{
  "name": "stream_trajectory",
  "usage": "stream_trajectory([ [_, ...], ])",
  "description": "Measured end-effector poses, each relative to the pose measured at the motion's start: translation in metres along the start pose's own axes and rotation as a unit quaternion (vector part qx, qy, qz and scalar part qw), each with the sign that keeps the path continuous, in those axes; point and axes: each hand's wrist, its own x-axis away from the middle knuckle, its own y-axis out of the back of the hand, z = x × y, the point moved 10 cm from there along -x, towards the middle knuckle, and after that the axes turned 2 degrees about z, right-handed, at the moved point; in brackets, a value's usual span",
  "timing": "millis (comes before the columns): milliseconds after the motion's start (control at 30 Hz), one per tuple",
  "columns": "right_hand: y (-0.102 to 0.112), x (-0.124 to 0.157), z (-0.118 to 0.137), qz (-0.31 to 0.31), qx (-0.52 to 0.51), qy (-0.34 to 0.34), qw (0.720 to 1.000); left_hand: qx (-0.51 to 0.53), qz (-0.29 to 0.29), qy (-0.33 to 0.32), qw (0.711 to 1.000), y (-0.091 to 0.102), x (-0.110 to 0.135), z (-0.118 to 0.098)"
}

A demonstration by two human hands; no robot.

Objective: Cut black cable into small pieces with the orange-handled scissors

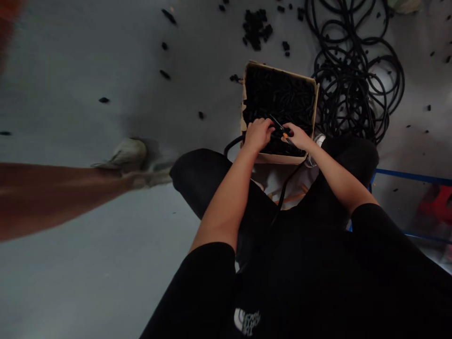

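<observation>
An open cardboard box point(282, 160) full of short black pieces point(282, 92) stands between my knees. Over its near half, my left hand point(259, 134) is closed around a black hose point(231, 143), which loops in over the box's left edge. Its end is hard to make out among the dark pieces. My right hand point(298, 137), close beside it, grips a slim dark cutting tool point(277, 122) with an orange part. The tool points up and left toward my left fingertips. Whether it is a knife or scissors I cannot tell.
A large tangle of black hose point(353, 84) lies right of the box. Black scraps point(256, 29) are scattered over the grey floor. Another person's leg point(70, 193) and shoe point(129, 153) are at left. Blue bars point(413, 175) and a red object point(438, 205) are at right.
</observation>
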Motion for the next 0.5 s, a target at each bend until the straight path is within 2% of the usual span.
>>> stream_trajectory([
  [167,0.005,0.010,-0.022,-0.016,0.081,-0.005,0.997,-0.025,-0.026,0.053,0.998,-0.002,-0.001,0.004],
  [333,-0.009,0.012,-0.029,0.011,0.054,-0.010,0.998,0.007,0.008,0.037,0.999,-0.017,0.001,0.005],
  [500,-0.011,0.008,-0.033,-0.004,0.046,-0.020,0.999,0.026,0.013,0.072,0.997,-0.023,0.005,0.010],
])
